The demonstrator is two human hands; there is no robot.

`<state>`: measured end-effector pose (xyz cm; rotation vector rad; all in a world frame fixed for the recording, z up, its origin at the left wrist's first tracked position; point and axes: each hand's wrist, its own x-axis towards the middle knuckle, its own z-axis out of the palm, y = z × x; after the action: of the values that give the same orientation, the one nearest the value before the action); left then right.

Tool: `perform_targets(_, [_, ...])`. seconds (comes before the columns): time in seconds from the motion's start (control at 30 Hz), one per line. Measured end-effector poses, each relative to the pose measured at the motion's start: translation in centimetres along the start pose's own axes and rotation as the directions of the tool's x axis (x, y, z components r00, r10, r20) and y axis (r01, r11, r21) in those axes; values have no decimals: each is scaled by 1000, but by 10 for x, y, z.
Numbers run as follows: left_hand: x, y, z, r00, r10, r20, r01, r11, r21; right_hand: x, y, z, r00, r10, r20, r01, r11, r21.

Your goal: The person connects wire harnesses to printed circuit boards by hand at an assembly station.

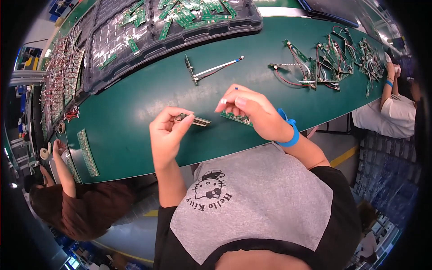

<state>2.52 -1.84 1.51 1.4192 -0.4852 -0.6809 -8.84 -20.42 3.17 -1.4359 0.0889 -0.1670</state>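
Observation:
My left hand [167, 130] pinches a narrow circuit board [200, 121] between thumb and fingers, tilted just above the green table. To its right, my right hand [252, 110] is closed, thumb and fingertips drawn together; whatever may be in them is too small or hidden to name. Under those fingers a green circuit board strip [235, 118] lies on the table, partly covered by the hand. Farther off, a single circuit board [191, 70] with a white, red and black cable [219, 67] attached rests by itself.
A black plastic tray [175, 44] of loose green boards fills the far left. Boards with wires [330, 63] lie heaped at the right. Long board strips [87, 153] lie at the left edge, near a person's arm [64, 166]. Another person [389, 103] sits at the far right.

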Motion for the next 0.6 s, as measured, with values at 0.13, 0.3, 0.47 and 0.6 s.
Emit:
perform_targets(0.13, [-5, -15, 8, 992, 127, 8, -127, 992, 18, -5, 16, 1, 998, -43, 52, 50, 990, -132])
perform_targets(0.3, [-7, -20, 23, 989, 125, 79, -111, 980, -163, -6, 18, 3, 999, 22, 46, -15, 987, -160])
perform_targets(0.47, [-8, -17, 26, 999, 1, 55, 19, 934, -358, -6, 21, 9, 986, 162, -41, -158, 984, 80])
perform_targets(0.6, [-7, -18, 31, 999, -23, 49, 37, 949, -313, -1, 23, 8, 995, 93, -47, -94, 996, -6])
